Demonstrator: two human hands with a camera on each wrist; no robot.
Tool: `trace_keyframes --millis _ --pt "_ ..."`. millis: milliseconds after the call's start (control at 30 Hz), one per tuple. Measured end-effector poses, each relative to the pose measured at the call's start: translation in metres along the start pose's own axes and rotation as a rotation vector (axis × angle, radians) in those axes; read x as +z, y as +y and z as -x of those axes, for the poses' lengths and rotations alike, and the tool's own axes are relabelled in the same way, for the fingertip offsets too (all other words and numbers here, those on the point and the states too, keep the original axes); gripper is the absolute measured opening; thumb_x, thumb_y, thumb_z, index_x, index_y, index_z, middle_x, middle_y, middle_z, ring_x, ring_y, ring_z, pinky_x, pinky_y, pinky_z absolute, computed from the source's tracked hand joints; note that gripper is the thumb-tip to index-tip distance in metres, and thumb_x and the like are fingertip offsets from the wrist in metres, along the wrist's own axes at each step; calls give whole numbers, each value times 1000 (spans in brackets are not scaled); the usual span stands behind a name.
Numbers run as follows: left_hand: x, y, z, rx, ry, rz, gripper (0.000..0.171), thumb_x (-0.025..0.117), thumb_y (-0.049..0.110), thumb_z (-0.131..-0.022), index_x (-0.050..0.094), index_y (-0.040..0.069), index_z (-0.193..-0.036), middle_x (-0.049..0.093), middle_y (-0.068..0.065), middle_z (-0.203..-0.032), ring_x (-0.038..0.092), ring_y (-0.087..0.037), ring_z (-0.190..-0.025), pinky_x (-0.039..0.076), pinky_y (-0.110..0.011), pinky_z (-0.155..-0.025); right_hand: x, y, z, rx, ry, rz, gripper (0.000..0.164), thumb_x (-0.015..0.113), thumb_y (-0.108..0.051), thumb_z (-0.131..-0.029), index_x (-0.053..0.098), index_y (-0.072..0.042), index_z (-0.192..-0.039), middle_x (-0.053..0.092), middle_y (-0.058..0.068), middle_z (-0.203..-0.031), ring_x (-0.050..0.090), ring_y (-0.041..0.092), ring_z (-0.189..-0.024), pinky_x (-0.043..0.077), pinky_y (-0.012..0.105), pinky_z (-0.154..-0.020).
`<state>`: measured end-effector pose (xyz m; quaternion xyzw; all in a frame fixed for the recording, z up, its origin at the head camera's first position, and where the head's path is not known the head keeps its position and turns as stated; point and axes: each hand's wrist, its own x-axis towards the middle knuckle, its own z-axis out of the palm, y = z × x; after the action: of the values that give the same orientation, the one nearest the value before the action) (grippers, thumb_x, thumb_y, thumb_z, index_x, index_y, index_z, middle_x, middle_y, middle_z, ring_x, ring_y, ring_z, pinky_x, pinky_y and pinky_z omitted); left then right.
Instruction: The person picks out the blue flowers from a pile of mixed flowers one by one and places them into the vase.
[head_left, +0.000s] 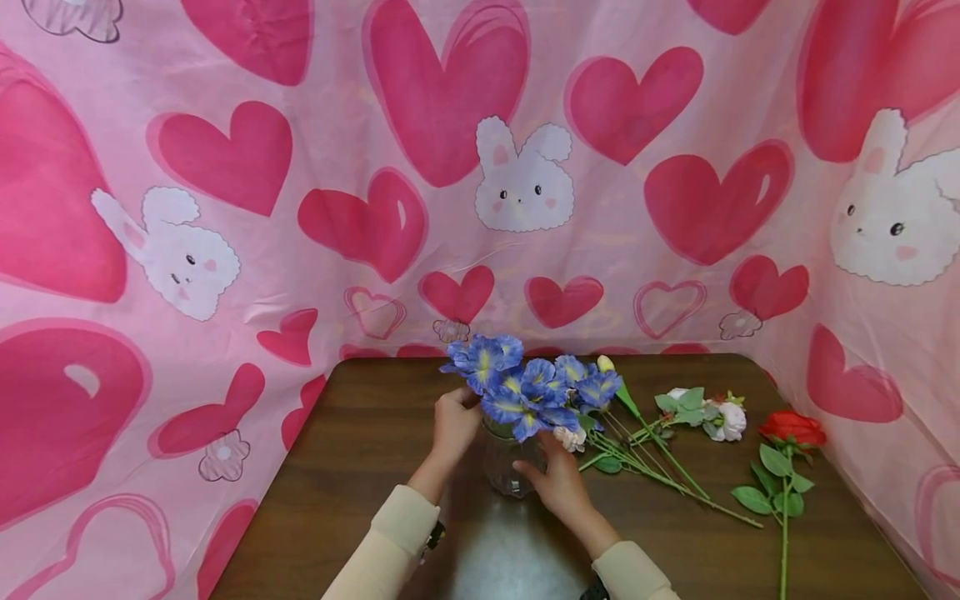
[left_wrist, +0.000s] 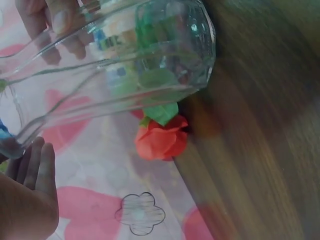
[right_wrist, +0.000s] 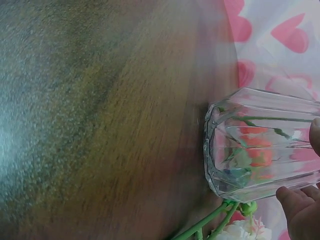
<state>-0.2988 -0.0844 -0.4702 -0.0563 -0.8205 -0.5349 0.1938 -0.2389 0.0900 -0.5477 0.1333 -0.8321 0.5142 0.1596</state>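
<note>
A clear ribbed glass vase (head_left: 504,473) stands upright on the brown table, with blue irises (head_left: 517,392) above its mouth. My right hand (head_left: 561,479) holds the vase from the right, its thumb and fingers on different sides of the glass in the right wrist view. At the upper left, my left hand (head_left: 455,423) is beside the vase's mouth and the irises. Its fingers (left_wrist: 46,170) look straight in the left wrist view; its thumb's contact is partly hidden. Through the glass (right_wrist: 260,145) a thin green stem shows.
Right of the vase lie long green stems (head_left: 667,475), a yellow-tipped bud (head_left: 605,364), and pale flowers (head_left: 726,421). A red rose (head_left: 792,428) lies farther right. A pink heart-and-rabbit cloth (head_left: 330,133) hangs behind and beside the table (head_left: 360,483).
</note>
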Motion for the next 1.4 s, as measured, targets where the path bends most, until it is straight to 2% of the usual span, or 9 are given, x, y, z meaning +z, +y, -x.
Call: trace_keyframes --millis 233,500,767,1100,1233,1400 --pt "5 1 0 -32 2 6 15 66 -2 -75 77 5 -81 72 -2 -76 62 -13 -73 51 -29 -65 -1 -2 0 36 -12 -9 63 77 -14 -84 47 12 -132 54 32 -126 59 46 -106 52 50 -84" --pt "8 1 2 -39 50 11 15 65 -4 -74 78 3 -79 69 -3 -69 57 -12 -64 49 -27 -57 -1 -3 0 41 -15 -16 63 77 -15 -84 47 10 -134 54 28 -128 57 43 -112 51 48 -87" --pt "10 5 3 -48 87 -16 10 70 -1 -75 78 4 -78 71 -3 -70 60 -13 -66 51 -30 -60 1 -2 0 31 -8 -35 64 77 -15 -84 46 7 -136 54 26 -131 54 41 -117 50 47 -90" --pt "11 4 -2 -171 28 82 14 62 -7 -72 74 -4 -80 69 -10 -67 59 -9 -56 51 -25 -54 1 0 0 8 4 -26 65 77 -13 -82 47 8 -136 55 28 -128 55 42 -115 50 47 -88" --pt "10 7 -2 -195 18 101 14 62 -7 -74 74 -7 -83 70 -13 -71 59 -8 -57 51 -24 -54 1 0 0 1 3 -18 65 77 -13 -83 46 9 -135 55 28 -128 55 42 -115 50 48 -88" --pt "8 5 -1 -193 -16 171 17 61 -7 -76 72 -10 -89 70 -17 -78 58 -6 -59 50 -21 -54 1 -1 0 23 -10 -30 66 77 -14 -83 45 8 -137 54 26 -130 54 40 -118 49 48 -91"
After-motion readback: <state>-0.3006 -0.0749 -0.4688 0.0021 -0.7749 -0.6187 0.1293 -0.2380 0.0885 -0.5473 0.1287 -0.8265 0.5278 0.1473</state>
